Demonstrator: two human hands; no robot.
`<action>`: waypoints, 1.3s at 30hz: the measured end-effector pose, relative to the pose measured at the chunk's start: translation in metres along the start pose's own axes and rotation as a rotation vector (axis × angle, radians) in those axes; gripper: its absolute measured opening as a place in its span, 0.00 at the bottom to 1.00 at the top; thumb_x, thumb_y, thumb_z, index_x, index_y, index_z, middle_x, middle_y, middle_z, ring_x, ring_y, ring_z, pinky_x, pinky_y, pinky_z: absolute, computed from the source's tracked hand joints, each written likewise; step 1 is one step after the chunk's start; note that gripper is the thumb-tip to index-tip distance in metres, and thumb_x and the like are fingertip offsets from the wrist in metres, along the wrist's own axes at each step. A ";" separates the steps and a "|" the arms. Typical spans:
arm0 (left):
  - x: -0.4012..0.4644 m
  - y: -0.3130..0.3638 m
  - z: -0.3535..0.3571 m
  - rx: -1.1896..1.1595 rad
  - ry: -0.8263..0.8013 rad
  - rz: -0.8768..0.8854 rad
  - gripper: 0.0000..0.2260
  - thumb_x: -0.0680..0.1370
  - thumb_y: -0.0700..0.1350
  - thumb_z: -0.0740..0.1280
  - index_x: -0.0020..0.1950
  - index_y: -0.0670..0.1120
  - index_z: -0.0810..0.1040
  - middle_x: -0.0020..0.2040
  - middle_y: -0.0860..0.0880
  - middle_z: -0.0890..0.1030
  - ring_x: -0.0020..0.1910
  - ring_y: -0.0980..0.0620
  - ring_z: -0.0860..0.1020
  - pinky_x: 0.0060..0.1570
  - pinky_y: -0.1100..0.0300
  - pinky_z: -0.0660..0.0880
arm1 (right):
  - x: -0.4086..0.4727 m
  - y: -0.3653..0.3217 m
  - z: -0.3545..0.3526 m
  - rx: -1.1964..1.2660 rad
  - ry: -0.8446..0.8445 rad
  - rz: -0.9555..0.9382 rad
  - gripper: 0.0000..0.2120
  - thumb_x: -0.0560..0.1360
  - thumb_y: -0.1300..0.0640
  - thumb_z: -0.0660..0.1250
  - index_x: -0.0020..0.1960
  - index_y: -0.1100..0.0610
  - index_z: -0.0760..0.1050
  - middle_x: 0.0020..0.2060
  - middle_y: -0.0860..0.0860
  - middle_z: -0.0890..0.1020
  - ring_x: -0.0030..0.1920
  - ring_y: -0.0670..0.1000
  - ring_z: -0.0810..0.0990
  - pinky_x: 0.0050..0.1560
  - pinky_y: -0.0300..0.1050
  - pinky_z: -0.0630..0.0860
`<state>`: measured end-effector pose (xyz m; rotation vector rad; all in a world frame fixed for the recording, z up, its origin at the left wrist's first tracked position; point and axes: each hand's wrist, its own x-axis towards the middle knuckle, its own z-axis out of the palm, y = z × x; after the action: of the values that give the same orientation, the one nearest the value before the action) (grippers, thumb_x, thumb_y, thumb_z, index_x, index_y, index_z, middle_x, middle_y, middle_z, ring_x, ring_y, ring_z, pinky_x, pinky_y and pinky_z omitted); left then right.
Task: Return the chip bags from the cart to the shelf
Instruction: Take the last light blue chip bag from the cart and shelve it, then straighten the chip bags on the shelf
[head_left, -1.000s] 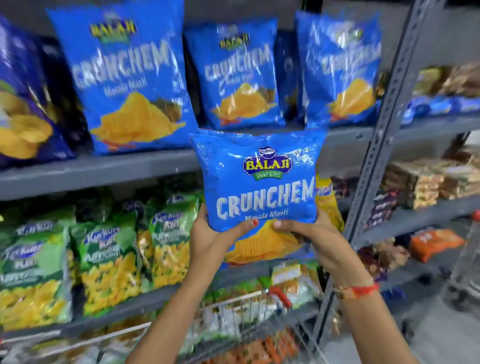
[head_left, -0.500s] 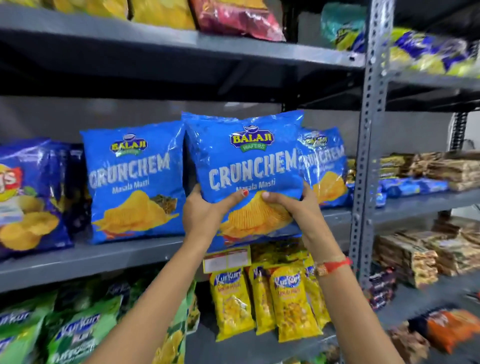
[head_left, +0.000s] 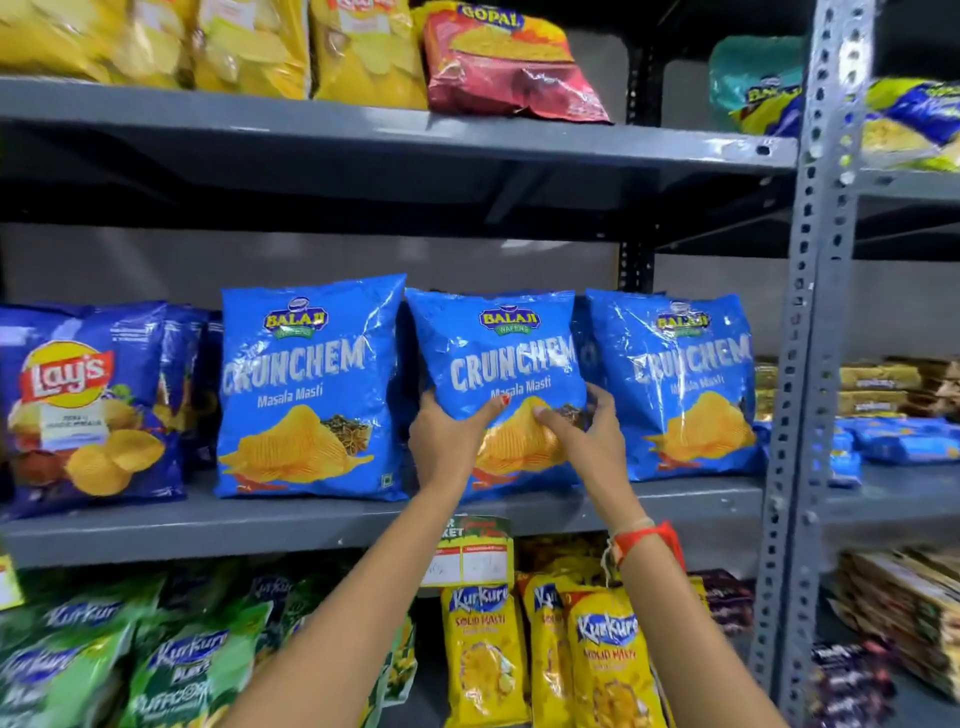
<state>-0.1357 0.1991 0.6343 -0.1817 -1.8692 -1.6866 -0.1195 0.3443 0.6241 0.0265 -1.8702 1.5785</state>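
Observation:
A blue Crunchem chip bag (head_left: 498, 353) stands upright on the grey middle shelf (head_left: 311, 525), between two matching blue bags, one on its left (head_left: 306, 389) and one on its right (head_left: 680, 384). My left hand (head_left: 447, 441) grips its lower left side with the thumb across the front. My right hand (head_left: 587, 431) holds its lower right side, fingers on the front. The bag's bottom edge rests on or just above the shelf; my hands hide it. The cart is out of view.
Dark blue Lay's bags (head_left: 88, 410) fill the shelf's left end. Yellow bags and a red Gopal bag (head_left: 504, 62) sit on the shelf above. Green (head_left: 171, 670) and yellow Kurkure bags (head_left: 608, 665) stand below. A perforated grey upright (head_left: 810, 364) borders the right side.
The bag went up from below the shelf and back into the gap between the two matching bags. Both hands stayed on it, and the view tilted upward.

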 end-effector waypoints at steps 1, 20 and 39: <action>0.000 0.000 0.000 0.003 0.000 0.010 0.32 0.63 0.56 0.76 0.61 0.44 0.70 0.58 0.45 0.80 0.57 0.45 0.79 0.53 0.52 0.77 | -0.002 0.002 0.002 -0.035 0.009 -0.029 0.34 0.69 0.54 0.73 0.70 0.56 0.61 0.57 0.49 0.72 0.54 0.47 0.71 0.40 0.31 0.68; 0.011 -0.005 -0.200 0.120 0.288 0.646 0.16 0.76 0.42 0.62 0.63 0.42 0.70 0.61 0.48 0.72 0.62 0.50 0.71 0.64 0.53 0.69 | -0.121 -0.067 0.163 0.090 -0.017 -0.390 0.21 0.67 0.59 0.68 0.60 0.56 0.71 0.55 0.53 0.77 0.59 0.54 0.75 0.62 0.53 0.73; 0.093 -0.088 -0.371 0.171 -0.001 -0.134 0.31 0.74 0.43 0.67 0.73 0.43 0.57 0.73 0.41 0.65 0.69 0.43 0.68 0.62 0.54 0.68 | -0.153 -0.073 0.357 -0.202 -0.371 -0.215 0.31 0.73 0.60 0.65 0.73 0.58 0.57 0.65 0.60 0.75 0.66 0.61 0.73 0.62 0.54 0.71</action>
<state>-0.1261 -0.1928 0.6086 0.0122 -2.0547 -1.6015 -0.1413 -0.0499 0.5985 0.4430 -2.2183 1.2964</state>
